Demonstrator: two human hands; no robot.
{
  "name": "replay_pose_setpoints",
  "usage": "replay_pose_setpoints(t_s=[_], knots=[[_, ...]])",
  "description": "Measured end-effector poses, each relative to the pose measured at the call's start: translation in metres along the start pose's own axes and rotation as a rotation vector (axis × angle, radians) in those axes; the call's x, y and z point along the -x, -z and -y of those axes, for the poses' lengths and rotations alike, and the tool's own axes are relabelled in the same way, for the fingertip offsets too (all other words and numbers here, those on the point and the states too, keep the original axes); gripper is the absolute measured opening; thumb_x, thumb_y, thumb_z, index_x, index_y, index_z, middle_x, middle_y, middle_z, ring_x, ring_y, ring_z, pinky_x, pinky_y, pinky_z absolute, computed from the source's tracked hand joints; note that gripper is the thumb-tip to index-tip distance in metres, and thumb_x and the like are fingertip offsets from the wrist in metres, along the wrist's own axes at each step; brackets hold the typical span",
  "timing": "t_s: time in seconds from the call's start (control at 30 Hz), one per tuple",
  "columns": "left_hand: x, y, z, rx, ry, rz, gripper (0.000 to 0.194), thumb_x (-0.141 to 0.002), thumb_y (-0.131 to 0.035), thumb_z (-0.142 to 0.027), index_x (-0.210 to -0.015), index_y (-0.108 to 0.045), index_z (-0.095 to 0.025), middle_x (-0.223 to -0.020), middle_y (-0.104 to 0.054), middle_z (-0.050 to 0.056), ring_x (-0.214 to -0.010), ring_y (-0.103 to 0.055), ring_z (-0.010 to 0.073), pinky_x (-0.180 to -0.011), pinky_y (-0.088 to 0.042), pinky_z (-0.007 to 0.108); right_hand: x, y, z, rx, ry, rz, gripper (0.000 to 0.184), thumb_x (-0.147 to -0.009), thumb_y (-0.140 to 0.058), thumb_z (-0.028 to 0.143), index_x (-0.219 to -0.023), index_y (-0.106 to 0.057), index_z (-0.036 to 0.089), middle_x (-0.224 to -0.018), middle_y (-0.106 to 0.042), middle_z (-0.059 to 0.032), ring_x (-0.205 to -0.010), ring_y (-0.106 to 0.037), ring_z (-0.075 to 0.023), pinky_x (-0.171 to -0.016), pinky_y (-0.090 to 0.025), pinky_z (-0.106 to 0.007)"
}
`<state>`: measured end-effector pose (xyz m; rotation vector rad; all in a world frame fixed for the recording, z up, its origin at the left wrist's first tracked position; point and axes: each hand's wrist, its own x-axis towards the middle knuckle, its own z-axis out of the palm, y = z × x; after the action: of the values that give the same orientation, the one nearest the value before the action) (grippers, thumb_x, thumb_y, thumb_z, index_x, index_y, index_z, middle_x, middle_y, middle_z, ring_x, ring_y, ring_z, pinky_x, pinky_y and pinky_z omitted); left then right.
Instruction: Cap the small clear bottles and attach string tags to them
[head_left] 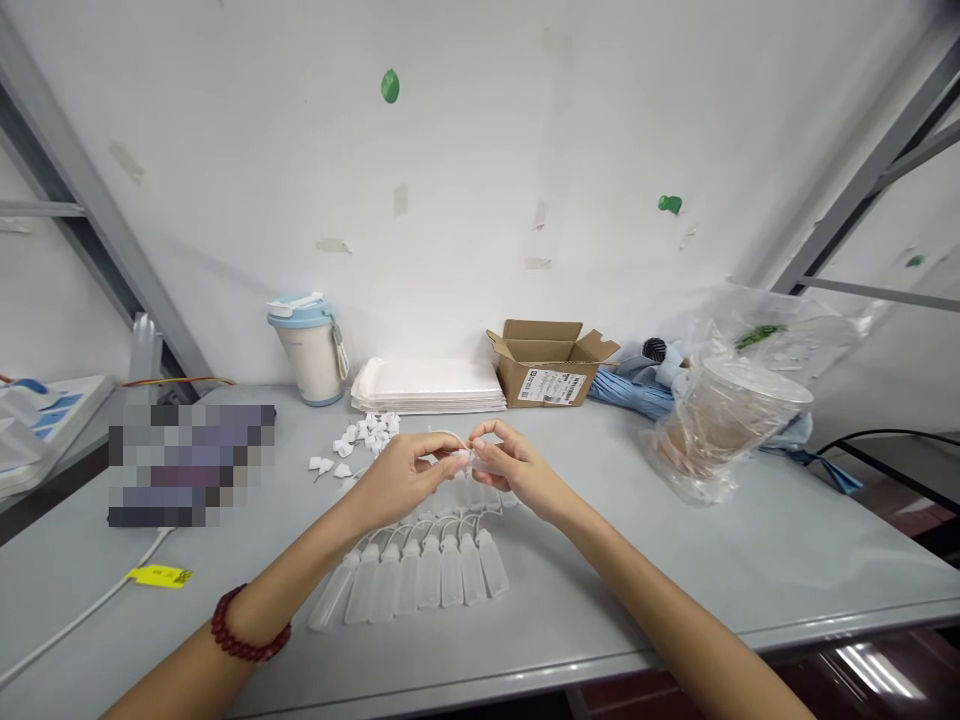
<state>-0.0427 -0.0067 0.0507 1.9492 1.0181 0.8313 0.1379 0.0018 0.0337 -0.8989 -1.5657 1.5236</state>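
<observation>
Before me stretches the grey, smooth-topped worktop (600,620). To the right on it stands a cup wrapped in clear crinkled plastic (712,430), near some folded light-blue fabric (634,392). At the back are an open brown cardboard box (544,365) and, beside it, a stack of flat white packets (431,387); left of these stands a cream tumbler with a pale-blue lid (311,350). Nearer me, translucent plastic bottles with thin curved white tubes (430,575) lie side by side in a row. Above them, my left hand (409,475) and right hand (517,465) meet, fingertips pinching a small translucent piece with a white tube (471,458); my fingers partly hide it. Smallest are the loose white plastic caps (375,430), scattered just beyond my left hand.
</observation>
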Motion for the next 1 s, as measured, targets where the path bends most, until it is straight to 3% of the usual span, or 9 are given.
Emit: replay_pose_setpoints(t_s=[0.2,0.43,0.63,0.77,0.87,1.0], knots=[[-0.001,0.002,0.001,-0.021,0.091,0.012,0.035,-0.085,-0.047,-0.044,-0.071,-0.064,-0.016,-0.071,-0.062,0.003,-0.057,-0.052,0.0122,-0.051,-0.044,0.022,0.002,0.001,-0.001,0.045,0.039,0.028,0.03,-0.084,-0.052,0.05,-0.092,-0.044,0.022,-0.062,-0.049,0.0054,-0.053,-0.041,-0.0073,-0.048,-0.024,-0.019],[0.0,0.001,0.0,0.023,0.037,0.006,0.024,-0.082,-0.053,-0.038,-0.081,-0.067,-0.018,-0.09,-0.066,0.004,-0.07,-0.055,0.0144,-0.06,-0.049,0.024,0.001,0.002,-0.001,0.013,-0.001,0.029,0.031,-0.083,-0.053,0.051,-0.091,-0.045,0.022,-0.059,-0.045,0.0071,-0.049,-0.037,-0.0062,-0.045,-0.019,-0.018],[0.0,0.001,0.0,0.002,0.089,0.024,0.032,-0.083,-0.049,-0.043,-0.077,-0.067,-0.017,-0.075,-0.064,0.003,-0.063,-0.055,0.0136,-0.056,-0.047,0.024,0.0,0.001,-0.003,0.045,-0.026,0.046,0.033,-0.082,-0.053,0.052,-0.095,-0.045,0.022,-0.058,-0.047,0.0067,-0.047,-0.037,-0.0067,-0.043,-0.02,-0.018],[-0.001,0.005,0.0,0.053,0.092,-0.032,0.029,-0.08,-0.055,-0.043,-0.081,-0.066,-0.016,-0.078,-0.064,0.003,-0.061,-0.055,0.0126,-0.057,-0.048,0.025,-0.001,0.002,-0.009,0.308,0.179,-0.119,0.037,-0.076,-0.064,0.043,-0.101,-0.051,0.02,-0.066,-0.056,0.0026,-0.055,-0.047,-0.0097,-0.049,-0.033,-0.021],[-0.003,0.007,0.002,0.096,0.097,-0.095,0.03,-0.08,-0.056,-0.043,-0.085,-0.065,-0.014,-0.071,-0.061,0.002,-0.057,-0.054,0.0117,-0.056,-0.048,0.026,-0.002,0.002,-0.013,0.573,0.404,-0.274,0.024,-0.08,-0.06,0.035,-0.099,-0.058,0.019,-0.087,-0.065,-0.0063,-0.066,-0.054,-0.0135,-0.056,-0.042,-0.026],[-0.005,0.008,0.007,0.12,0.118,-0.093,0.032,-0.081,-0.055,-0.044,-0.082,-0.065,-0.013,-0.067,-0.061,0.001,-0.054,-0.054,0.0108,-0.056,-0.048,0.026,-0.001,0.001,-0.016,0.651,0.509,-0.296,0.022,-0.086,-0.052,0.032,-0.101,-0.061,0.019,-0.089,-0.066,-0.0082,-0.069,-0.057,-0.0154,-0.057,-0.046,-0.027]])
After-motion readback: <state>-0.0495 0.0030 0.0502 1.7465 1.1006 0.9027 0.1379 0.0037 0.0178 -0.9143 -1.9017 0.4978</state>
